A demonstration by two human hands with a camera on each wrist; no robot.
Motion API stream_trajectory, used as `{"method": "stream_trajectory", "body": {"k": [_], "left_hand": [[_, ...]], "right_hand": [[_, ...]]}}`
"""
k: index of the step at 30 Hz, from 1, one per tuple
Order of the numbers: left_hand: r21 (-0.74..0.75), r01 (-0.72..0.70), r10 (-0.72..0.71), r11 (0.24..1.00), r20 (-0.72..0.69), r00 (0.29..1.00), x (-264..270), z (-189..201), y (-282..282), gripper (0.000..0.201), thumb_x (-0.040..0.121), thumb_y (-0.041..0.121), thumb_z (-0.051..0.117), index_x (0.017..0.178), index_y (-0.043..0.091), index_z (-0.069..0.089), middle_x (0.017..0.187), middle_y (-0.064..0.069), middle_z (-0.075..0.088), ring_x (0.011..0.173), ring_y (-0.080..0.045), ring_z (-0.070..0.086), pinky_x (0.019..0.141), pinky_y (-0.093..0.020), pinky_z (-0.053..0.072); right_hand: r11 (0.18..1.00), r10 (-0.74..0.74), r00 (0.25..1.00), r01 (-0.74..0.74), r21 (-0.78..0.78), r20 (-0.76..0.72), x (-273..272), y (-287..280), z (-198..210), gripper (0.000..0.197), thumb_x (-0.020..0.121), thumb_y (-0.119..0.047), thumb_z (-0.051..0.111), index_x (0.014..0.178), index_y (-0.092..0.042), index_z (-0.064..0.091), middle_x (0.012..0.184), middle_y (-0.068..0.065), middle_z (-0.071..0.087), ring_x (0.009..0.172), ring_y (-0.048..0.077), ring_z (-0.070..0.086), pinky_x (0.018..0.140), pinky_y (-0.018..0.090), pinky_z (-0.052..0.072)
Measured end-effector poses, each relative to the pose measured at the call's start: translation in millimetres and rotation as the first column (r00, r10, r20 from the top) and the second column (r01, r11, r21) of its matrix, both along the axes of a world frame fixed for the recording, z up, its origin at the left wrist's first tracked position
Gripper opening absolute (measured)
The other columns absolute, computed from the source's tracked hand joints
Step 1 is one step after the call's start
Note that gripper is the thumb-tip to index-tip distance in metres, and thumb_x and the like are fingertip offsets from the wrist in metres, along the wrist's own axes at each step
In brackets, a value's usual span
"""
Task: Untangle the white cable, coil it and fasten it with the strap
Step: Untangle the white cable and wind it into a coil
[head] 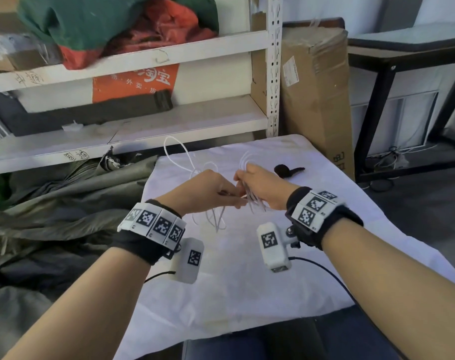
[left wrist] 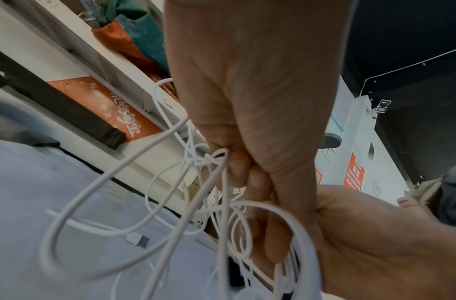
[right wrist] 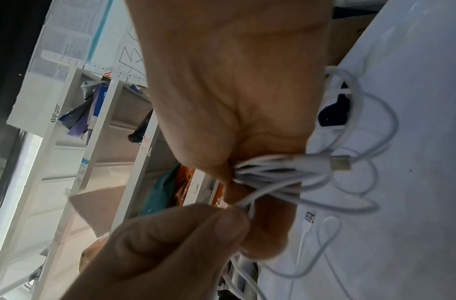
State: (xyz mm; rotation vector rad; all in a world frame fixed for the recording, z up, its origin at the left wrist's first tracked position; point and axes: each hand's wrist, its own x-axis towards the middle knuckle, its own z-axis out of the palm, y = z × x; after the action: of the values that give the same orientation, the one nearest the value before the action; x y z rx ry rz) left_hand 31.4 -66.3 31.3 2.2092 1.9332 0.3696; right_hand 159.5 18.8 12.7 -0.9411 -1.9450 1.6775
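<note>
Looking down from the head camera, I see my right hand (head: pixel 262 188) gripping gathered loops of the white cable (head: pixel 216 219) above the cloth-covered bench (head: pixel 247 294); my left hand (head: pixel 210 190) pinches 1 strand beside that grip. The black strap (head: pixel 286 170) lies beyond it. Left wrist view: tangled loops and a plug (left wrist: pixel 139 239) hang below. Right wrist view: a second plug (right wrist: pixel 340 164) juts from the bundle.

A white cloth (head: pixel 247 294) covers the whole tabletop, wrinkled and draped over its near edge. A black strap (head: pixel 288 170) lies on it near the far right corner (partly curled up). Loose loops of the white cable (head: pixel 218 222) and one USB plug (left wrist: pixel 138 239) rest mid-cloth.
</note>
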Motion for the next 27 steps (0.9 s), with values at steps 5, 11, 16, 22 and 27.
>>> {"method": "stream_trajectory", "body": {"k": [5, 11, 16, 22, 27], "left_hand": [[0.062, -0.001, -0.002, 0.998, 0.035, 0.999, 0, 2, 1, 0.010, 0.086, 0.028, 0.068, 0.083, 0.019, 0.071, 0.068, 0.015, 0.063, 0.062, 0.003, 0.057, 0.060, -0.007, 0.040], [0.183, -0.013, 0.007, 0.983, 0.032, 0.999, -12, -5, 2, 0.027, 0.080, 0.028, 0.073, 0.087, 0.019, 0.048, 0.081, 0.012, 0.050, 0.074, -0.005, 0.048, 0.067, -0.014, 0.039], [0.116, -0.148, 0.152, 0.982, -0.028, 0.988, -39, -15, -4, 0.023, 0.084, 0.016, 0.068, 0.101, 0.023, 0.055, 0.102, 0.011, 0.056, 0.090, -0.011, 0.055, 0.077, -0.022, 0.041], [0.124, -0.355, 0.344, 0.927, 0.098, 0.934, -37, -30, -4, 0.014, 0.092, 0.017, 0.058, 0.099, 0.014, 0.069, 0.085, 0.003, 0.063, 0.075, -0.012, 0.053, 0.061, -0.008, 0.035], [0.128, -0.630, 0.509, 0.766, 0.480, 0.715, -45, -31, -1, 0.014, 0.098, 0.013, 0.043, 0.096, 0.013, 0.057, 0.083, -0.004, 0.062, 0.066, -0.016, 0.053, 0.059, -0.023, 0.040]], "right_hand": [[0.977, 0.171, 0.966, -0.191, 0.091, 0.196, 5, -10, 1, 0.022, 0.101, -0.014, 0.031, 0.090, -0.010, 0.049, 0.077, 0.005, 0.059, 0.058, 0.014, 0.060, 0.048, 0.021, 0.038], [0.974, 0.214, 0.941, -0.226, 0.018, 0.264, 10, -7, 7, 0.032, 0.101, -0.035, 0.036, 0.084, -0.012, 0.050, 0.058, -0.001, 0.035, 0.045, 0.009, 0.022, 0.041, 0.018, 0.017], [0.992, 0.114, 0.973, -0.121, 0.023, 0.203, 21, 2, 0, 0.026, 0.097, -0.029, 0.051, 0.080, -0.010, 0.058, 0.056, 0.000, 0.033, 0.043, 0.008, 0.023, 0.040, 0.019, 0.017], [0.999, 0.025, 0.987, -0.031, 0.037, 0.157, 19, 3, -4, 0.029, 0.091, -0.028, 0.061, 0.070, -0.011, 0.049, 0.054, 0.002, 0.035, 0.042, 0.010, 0.024, 0.039, 0.019, 0.018], [0.995, -0.094, 0.991, 0.098, -0.034, 0.096, 24, 11, -9, 0.026, 0.094, -0.026, 0.057, 0.101, -0.002, 0.065, 0.055, 0.000, 0.034, 0.036, 0.007, 0.024, 0.033, 0.016, 0.019]]}}
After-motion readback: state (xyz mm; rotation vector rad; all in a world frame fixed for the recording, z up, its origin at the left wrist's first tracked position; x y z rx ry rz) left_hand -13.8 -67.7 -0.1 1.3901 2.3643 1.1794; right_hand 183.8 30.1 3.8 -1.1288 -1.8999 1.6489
